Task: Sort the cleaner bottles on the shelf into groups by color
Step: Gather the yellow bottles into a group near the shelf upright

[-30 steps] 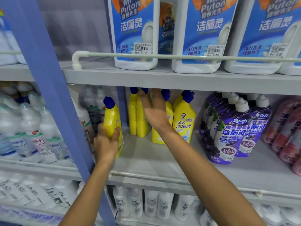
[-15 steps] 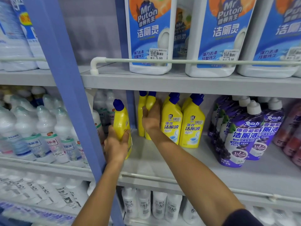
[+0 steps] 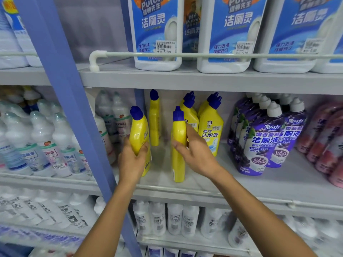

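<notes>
So, on the middle shelf point(image 3: 241, 184): the left yellow bottle point(image 3: 139, 134) sat tilted beside the blue upright point(image 3: 74, 108), with the left hand point(image 3: 132, 160) wrapped round its lower body. The right yellow bottle point(image 3: 178, 145) stood upright near the shelf front, right hand point(image 3: 196, 154) thumb and fingers clamped on its sides. Other yellow bottles point(image 3: 211, 125) stood behind, with purple bottles point(image 3: 259, 141) further right.

Blue-capped yellow bottles point(image 3: 211, 127) stand left of white-capped purple bottles point(image 3: 259, 143).
</notes>
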{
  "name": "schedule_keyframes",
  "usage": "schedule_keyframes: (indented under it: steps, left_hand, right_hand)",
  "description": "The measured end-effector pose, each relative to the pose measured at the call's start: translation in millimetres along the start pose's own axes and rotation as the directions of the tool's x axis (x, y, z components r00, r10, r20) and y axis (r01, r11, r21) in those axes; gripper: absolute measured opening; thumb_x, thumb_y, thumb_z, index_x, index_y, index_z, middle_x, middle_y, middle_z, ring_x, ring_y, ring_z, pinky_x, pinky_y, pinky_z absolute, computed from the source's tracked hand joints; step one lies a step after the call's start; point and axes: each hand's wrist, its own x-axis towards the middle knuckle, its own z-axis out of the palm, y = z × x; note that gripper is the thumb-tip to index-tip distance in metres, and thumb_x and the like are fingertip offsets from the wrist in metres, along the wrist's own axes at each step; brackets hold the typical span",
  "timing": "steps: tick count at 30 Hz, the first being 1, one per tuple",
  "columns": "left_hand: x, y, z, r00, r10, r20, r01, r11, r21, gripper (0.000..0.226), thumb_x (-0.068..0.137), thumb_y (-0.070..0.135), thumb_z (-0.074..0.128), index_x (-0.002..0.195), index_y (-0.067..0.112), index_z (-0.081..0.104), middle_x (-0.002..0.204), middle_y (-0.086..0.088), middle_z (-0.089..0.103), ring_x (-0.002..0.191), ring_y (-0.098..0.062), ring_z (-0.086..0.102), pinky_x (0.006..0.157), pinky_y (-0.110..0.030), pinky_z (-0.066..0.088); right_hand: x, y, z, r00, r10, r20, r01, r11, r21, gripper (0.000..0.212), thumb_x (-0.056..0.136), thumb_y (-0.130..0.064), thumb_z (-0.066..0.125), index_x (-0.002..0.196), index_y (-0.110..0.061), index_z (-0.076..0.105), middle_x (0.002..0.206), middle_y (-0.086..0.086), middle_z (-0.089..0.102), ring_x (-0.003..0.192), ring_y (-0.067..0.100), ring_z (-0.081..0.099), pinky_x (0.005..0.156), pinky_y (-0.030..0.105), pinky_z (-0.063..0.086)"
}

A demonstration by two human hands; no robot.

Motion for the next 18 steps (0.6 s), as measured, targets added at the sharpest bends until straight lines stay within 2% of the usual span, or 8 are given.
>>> schedule_keyframes:
  steps: [3, 6, 10, 12, 14, 15, 17, 18]
  left_hand:
    - [-13.6, 7.8, 14.3, 0.998, 0.029, 0.061, -0.027, 0.999, -0.034, 0.031, 0.096, 0.029, 0.071, 0.123, 0.019, 0.058, 0.105, 0.004, 0.07, 0.097, -0.022, 0.066, 0.084, -0.034, 0.048]
    - [-27.9, 21.5, 37.9, 0.997, 0.045, 0.06, -0.042, 0.997, -0.061, 0.03, 0.094, 0.034, 0.071, 0.116, 0.019, 0.058, 0.1, 0.0, 0.072, 0.094, -0.027, 0.069, 0.084, -0.039, 0.053]
    - [-47.8, 46.0, 70.0, 1.0, 0.024, -0.015, -0.025, 0.999, -0.032, 0.036, 0.095, 0.031, 0.071, 0.123, 0.012, 0.057, 0.105, -0.007, 0.076, 0.097, -0.031, 0.071, 0.082, -0.034, 0.05]
    - [-49.9, 52.6, 78.9, 0.999, 0.007, 0.043, -0.005, 0.999, -0.045, 0.042, 0.094, 0.033, 0.072, 0.128, 0.015, 0.056, 0.107, -0.005, 0.076, 0.1, -0.03, 0.071, 0.085, -0.035, 0.052]
    - [-45.6, 50.5, 82.8, 0.99, -0.015, 0.142, 0.024, 0.998, -0.06, 0.054, 0.091, 0.037, 0.075, 0.137, 0.018, 0.052, 0.119, -0.002, 0.073, 0.112, -0.025, 0.069, 0.094, -0.036, 0.053]
    - [-43.6, 49.9, 83.2, 0.982, -0.015, 0.189, 0.029, 0.997, -0.067, 0.065, 0.09, 0.039, 0.077, 0.145, 0.02, 0.048, 0.133, -0.001, 0.068, 0.123, -0.022, 0.064, 0.101, -0.037, 0.051]
    - [-38.3, 46.6, 82.2, 0.963, -0.018, 0.27, 0.039, 0.997, -0.074, 0.084, 0.086, 0.042, 0.08, 0.156, 0.027, 0.037, 0.154, 0.005, 0.051, 0.141, -0.016, 0.049, 0.114, -0.04, 0.044]
    - [-36.2, 47.1, 80.8, 0.951, -0.019, 0.31, 0.048, 0.995, -0.088, 0.09, 0.083, 0.042, 0.082, 0.158, 0.029, 0.034, 0.157, 0.007, 0.047, 0.143, -0.015, 0.046, 0.117, -0.041, 0.043]
  right_hand:
    - [-16.1, 10.2, -40.8, 0.994, 0.051, 0.094, -0.056, 0.997, 0.05, 0.047, 0.096, -0.041, 0.062, 0.134, -0.018, 0.05, 0.12, 0.0, 0.064, 0.107, 0.019, 0.063, 0.093, 0.041, 0.054]
    - [-21.2, 24.0, -73.4, 0.981, 0.114, 0.159, -0.13, 0.987, 0.097, 0.047, 0.094, -0.035, 0.071, 0.134, -0.018, 0.052, 0.123, -0.002, 0.068, 0.117, 0.015, 0.066, 0.101, 0.045, 0.054]
    - [-23.2, 35.3, -87.4, 0.981, 0.193, 0.005, -0.192, 0.977, 0.092, 0.062, 0.082, -0.035, 0.084, 0.133, -0.014, 0.056, 0.118, 0.002, 0.072, 0.112, 0.014, 0.068, 0.097, 0.043, 0.058]
    - [-25.1, 36.2, -85.9, 0.975, 0.164, -0.147, -0.174, 0.983, -0.054, 0.069, 0.074, -0.048, 0.087, 0.128, -0.017, 0.058, 0.116, -0.001, 0.071, 0.107, 0.014, 0.068, 0.092, 0.039, 0.058]
    - [-27.0, 36.4, -80.0, 0.964, 0.124, -0.235, -0.161, 0.976, -0.145, 0.078, 0.069, -0.06, 0.086, 0.127, -0.019, 0.054, 0.121, -0.003, 0.066, 0.109, 0.012, 0.064, 0.091, 0.034, 0.054]
    - [-28.6, 36.4, -77.8, 0.969, 0.116, -0.218, -0.15, 0.978, -0.148, 0.084, 0.068, -0.063, 0.084, 0.131, -0.02, 0.05, 0.127, -0.003, 0.061, 0.114, 0.011, 0.06, 0.094, 0.031, 0.052]
    - [-31.8, 42.5, -74.8, 0.991, 0.105, -0.084, -0.115, 0.985, -0.128, 0.097, 0.071, -0.062, 0.082, 0.146, -0.02, 0.038, 0.144, -0.003, 0.049, 0.129, 0.01, 0.051, 0.105, 0.029, 0.045]
    - [-34.0, 47.5, -74.7, 0.995, 0.102, -0.014, -0.103, 0.986, -0.128, 0.101, 0.075, -0.056, 0.083, 0.152, -0.019, 0.031, 0.151, -0.002, 0.044, 0.136, 0.01, 0.047, 0.11, 0.029, 0.041]
